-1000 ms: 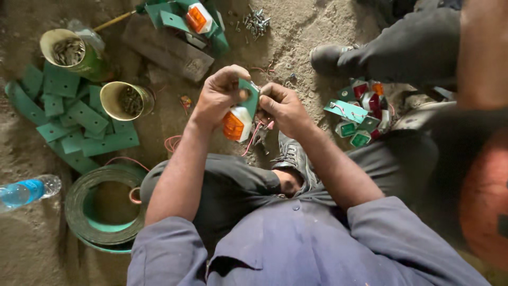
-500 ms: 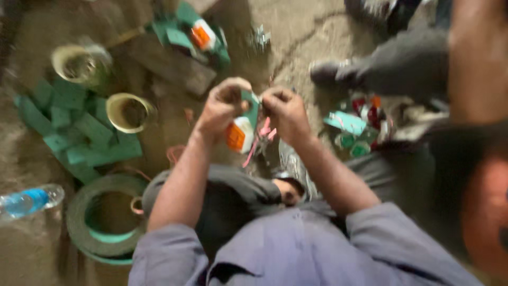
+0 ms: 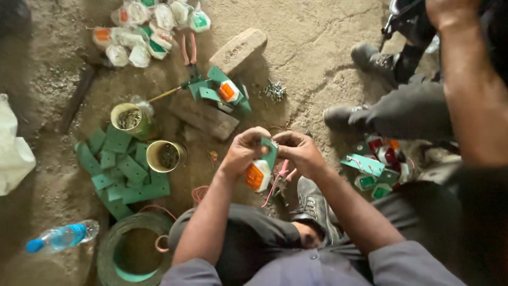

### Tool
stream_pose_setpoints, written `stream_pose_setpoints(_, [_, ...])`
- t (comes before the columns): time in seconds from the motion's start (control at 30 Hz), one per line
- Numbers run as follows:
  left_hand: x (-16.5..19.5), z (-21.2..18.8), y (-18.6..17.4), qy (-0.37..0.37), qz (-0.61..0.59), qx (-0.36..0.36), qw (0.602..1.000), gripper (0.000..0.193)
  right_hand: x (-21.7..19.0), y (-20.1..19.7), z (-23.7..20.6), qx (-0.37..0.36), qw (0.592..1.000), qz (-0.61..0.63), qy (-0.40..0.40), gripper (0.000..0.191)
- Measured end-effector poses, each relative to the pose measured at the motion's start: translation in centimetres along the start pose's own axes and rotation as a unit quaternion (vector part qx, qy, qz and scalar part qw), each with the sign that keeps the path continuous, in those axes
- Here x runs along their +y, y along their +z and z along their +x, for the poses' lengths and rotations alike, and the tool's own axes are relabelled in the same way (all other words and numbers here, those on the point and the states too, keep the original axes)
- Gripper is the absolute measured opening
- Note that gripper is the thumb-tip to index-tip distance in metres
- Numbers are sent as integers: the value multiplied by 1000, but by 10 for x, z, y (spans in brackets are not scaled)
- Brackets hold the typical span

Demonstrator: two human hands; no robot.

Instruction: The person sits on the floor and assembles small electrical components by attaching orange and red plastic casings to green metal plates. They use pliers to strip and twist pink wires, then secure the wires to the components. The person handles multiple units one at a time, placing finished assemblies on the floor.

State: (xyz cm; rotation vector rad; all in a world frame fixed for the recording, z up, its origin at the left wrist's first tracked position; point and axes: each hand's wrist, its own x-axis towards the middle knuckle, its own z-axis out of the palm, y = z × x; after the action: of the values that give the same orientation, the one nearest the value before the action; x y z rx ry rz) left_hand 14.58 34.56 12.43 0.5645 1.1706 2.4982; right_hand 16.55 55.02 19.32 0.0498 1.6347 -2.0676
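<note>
Over my lap, my left hand (image 3: 244, 151) and right hand (image 3: 299, 151) meet on a green plate (image 3: 269, 152), both pinching its top edge. An orange lamp (image 3: 257, 176) hangs on the plate under my left fingers, with pink wires (image 3: 276, 182) trailing below. On the ground to my left lie more green plates (image 3: 124, 175) beside two tins (image 3: 165, 156).

A green plate (image 3: 270, 151) with an orange-and-white lamp (image 3: 257, 175), pink wires (image 3: 276, 184) dangling below.
</note>
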Motion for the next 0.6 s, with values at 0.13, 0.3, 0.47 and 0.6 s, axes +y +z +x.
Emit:
stream_pose_setpoints(0.13, [-17, -12, -4, -45, -50, 14, 998, 35, 18, -21, -1, -26, 997, -68, 17, 32])
stream_pose_setpoints(0.3, [-16, -9, -9, -69, 57, 72, 993, 34, 25, -24, 7, -5, 948, -258, -185, 24])
stream_pose_setpoints(0.47, [2, -5, -6, -135, -7, 79, 988, 20, 12, -9, 16, 16, 977, -189, -96, 25])
stream_pose_setpoints(0.6, [-9, -12, -3, -132, 97, 163, 973, 22, 22, -16, 13, 5, 955, -243, -171, 24])
